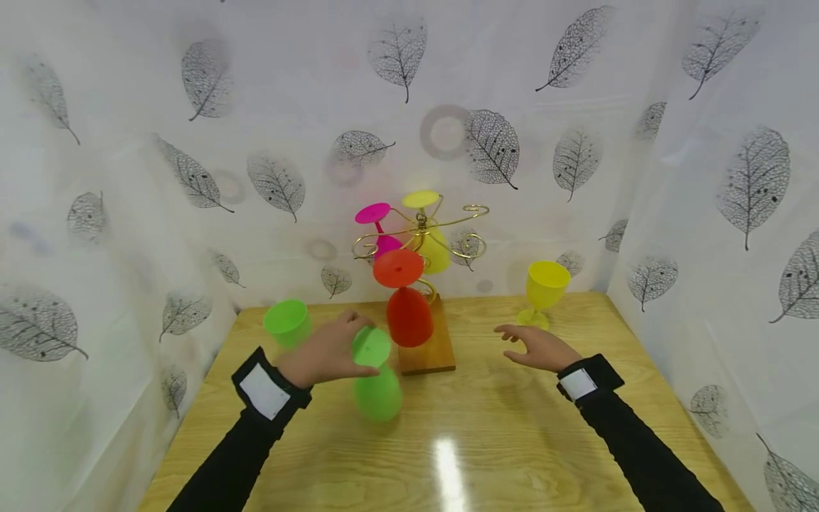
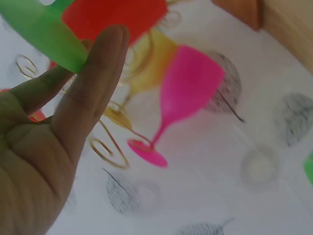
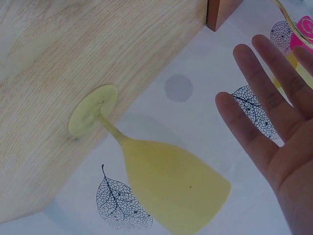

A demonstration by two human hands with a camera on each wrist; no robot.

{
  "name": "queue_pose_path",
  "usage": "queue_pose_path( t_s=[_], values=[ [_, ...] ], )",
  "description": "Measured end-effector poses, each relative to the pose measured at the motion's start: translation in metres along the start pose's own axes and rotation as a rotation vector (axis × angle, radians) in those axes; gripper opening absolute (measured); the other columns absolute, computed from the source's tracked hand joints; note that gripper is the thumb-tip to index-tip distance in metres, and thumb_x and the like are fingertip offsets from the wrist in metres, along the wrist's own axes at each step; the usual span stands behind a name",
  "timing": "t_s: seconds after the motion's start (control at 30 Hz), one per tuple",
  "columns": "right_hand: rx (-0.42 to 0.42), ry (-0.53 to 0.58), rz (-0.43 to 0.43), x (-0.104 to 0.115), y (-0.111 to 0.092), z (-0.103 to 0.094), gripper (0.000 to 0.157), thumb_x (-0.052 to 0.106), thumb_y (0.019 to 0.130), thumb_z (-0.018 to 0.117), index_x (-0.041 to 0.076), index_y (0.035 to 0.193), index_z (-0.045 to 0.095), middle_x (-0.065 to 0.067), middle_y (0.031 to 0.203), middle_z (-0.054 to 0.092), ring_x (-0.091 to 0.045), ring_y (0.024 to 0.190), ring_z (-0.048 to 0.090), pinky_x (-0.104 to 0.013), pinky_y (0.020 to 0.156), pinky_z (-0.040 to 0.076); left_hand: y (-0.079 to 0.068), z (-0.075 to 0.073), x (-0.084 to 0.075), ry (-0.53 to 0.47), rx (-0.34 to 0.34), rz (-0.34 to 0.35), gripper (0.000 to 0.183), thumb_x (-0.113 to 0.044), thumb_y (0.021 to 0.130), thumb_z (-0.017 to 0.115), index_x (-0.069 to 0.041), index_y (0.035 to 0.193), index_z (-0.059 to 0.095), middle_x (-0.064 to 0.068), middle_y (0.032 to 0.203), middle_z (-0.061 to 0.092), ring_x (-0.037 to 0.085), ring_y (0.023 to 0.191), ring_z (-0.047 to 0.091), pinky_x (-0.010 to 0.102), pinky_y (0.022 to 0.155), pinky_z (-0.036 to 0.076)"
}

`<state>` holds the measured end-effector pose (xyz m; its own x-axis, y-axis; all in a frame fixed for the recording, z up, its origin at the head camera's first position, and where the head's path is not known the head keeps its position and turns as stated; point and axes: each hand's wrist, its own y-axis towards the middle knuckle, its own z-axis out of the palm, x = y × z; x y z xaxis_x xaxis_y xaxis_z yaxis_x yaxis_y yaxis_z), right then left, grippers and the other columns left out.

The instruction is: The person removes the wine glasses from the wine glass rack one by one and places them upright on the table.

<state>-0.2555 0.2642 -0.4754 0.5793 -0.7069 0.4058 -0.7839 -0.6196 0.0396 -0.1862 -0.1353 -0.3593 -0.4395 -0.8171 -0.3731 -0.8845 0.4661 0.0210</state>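
Note:
My left hand [image 1: 329,348] holds an upside-down green goblet [image 1: 379,395] by its foot, the bowl pointing down over the table. In the left wrist view, the hand's fingers [image 2: 90,81] cross the green goblet's edge [image 2: 44,34]. Just behind stands a gold wire goblet rack [image 1: 422,226] on a wooden base. Hanging bowl-down from it are a red goblet [image 1: 409,316], a magenta goblet [image 2: 190,83] and a yellow goblet [image 1: 436,250]. My right hand [image 1: 537,348] hovers with spread fingers and nothing in them, near an upright yellow goblet [image 3: 171,181].
Another green goblet [image 1: 288,321] stands upright at the back left, partly hidden by my left hand. The rack's wooden base [image 1: 429,359] rests near the table's [image 1: 512,441] back edge. A white leaf-patterned curtain [image 1: 307,85] surrounds the table's back and sides.

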Motion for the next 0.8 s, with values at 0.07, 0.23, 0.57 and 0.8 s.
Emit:
queue_pose_path(
  t_s=[0.07,0.23,0.57,0.8],
  values=[
    [-0.005,-0.010,-0.004,0.002,-0.001,-0.003,0.047,0.026,0.089,0.063,0.008,0.132,0.050,-0.012,0.113,0.066,-0.029,0.100,0.063,-0.043,0.082,0.054,0.002,0.003,-0.011,-0.018,0.000,0.059,0.067,-0.042,0.067,0.082,-0.010,0.121,0.058,0.010,0.115,0.056,0.020,0.090,0.058,0.034,0.076,0.056],
    [-0.059,0.013,-0.028,0.012,-0.002,-0.015,0.045,0.024,0.090,0.062,0.009,0.131,0.051,-0.011,0.112,0.066,-0.027,0.100,0.064,-0.043,0.082,0.053,0.018,0.011,-0.039,-0.022,0.002,0.204,0.067,-0.042,0.067,0.082,-0.011,0.121,0.057,0.007,0.110,0.056,0.016,0.089,0.057,0.028,0.077,0.055],
    [-0.219,0.235,-0.171,0.041,-0.001,-0.034,0.036,0.022,0.094,0.057,0.016,0.129,0.055,-0.006,0.112,0.068,-0.019,0.099,0.065,-0.048,0.085,0.052,0.053,0.021,-0.089,-0.033,0.012,0.324,0.070,-0.040,0.070,0.081,-0.012,0.126,0.051,0.005,0.114,0.052,0.014,0.091,0.059,0.025,0.081,0.055],
    [-0.308,0.245,-0.047,0.033,-0.011,-0.023,0.032,0.016,0.093,0.057,0.005,0.123,0.059,-0.014,0.113,0.067,-0.025,0.095,0.065,-0.051,0.082,0.053,0.058,0.039,-0.105,0.031,-0.135,0.419,0.076,-0.042,0.069,0.081,-0.007,0.127,0.047,0.007,0.120,0.051,0.013,0.093,0.061,0.021,0.081,0.056]
  ],
)
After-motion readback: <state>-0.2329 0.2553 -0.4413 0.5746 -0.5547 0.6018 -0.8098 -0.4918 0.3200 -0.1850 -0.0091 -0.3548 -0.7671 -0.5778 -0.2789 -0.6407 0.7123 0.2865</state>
